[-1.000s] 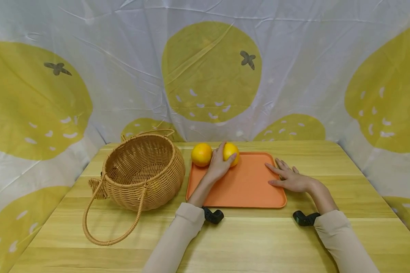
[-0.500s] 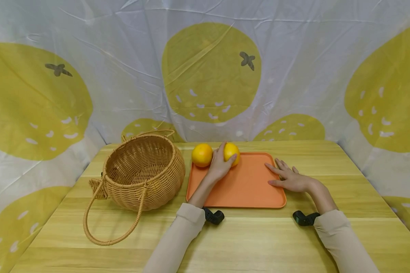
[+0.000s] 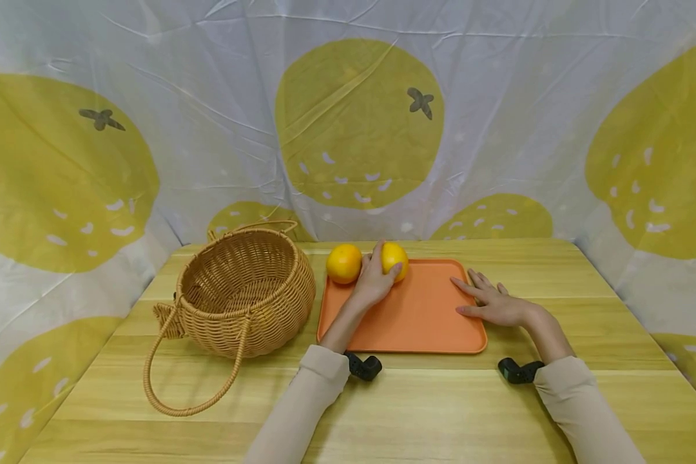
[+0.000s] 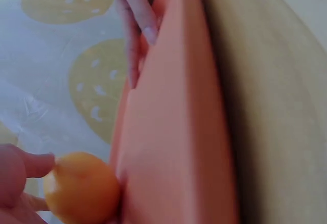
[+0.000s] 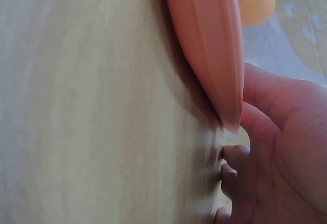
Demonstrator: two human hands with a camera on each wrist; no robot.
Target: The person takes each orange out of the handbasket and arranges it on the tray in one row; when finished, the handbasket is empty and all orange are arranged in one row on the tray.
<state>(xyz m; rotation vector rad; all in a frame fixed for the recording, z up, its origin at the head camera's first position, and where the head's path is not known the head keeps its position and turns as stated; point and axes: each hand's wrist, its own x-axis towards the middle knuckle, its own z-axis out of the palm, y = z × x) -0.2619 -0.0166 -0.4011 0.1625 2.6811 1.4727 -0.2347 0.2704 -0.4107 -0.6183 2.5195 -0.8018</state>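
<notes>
Near the back edge of an orange tray (image 3: 423, 316), my left hand (image 3: 373, 280) grips a yellow-orange fruit that looks like an orange (image 3: 395, 259). Thumb and fingers lie on either side of this orange (image 4: 84, 188) in the left wrist view. A second orange (image 3: 343, 263) sits at the tray's back left corner, just left of that hand. My right hand (image 3: 499, 306) rests at the tray's right edge with fingers spread. In the right wrist view, the right hand (image 5: 286, 132) has its thumb and forefinger at the tray rim (image 5: 232, 81), its other fingertips down on the table.
A round wicker basket (image 3: 284, 322) stands left of the tray, its front handle (image 3: 191, 411) folded down onto the wooden table (image 3: 429, 419). A cloth curtain (image 3: 220, 154) with yellow fruit prints hangs behind. Dark wrist devices (image 3: 364, 367) sit at both cuffs.
</notes>
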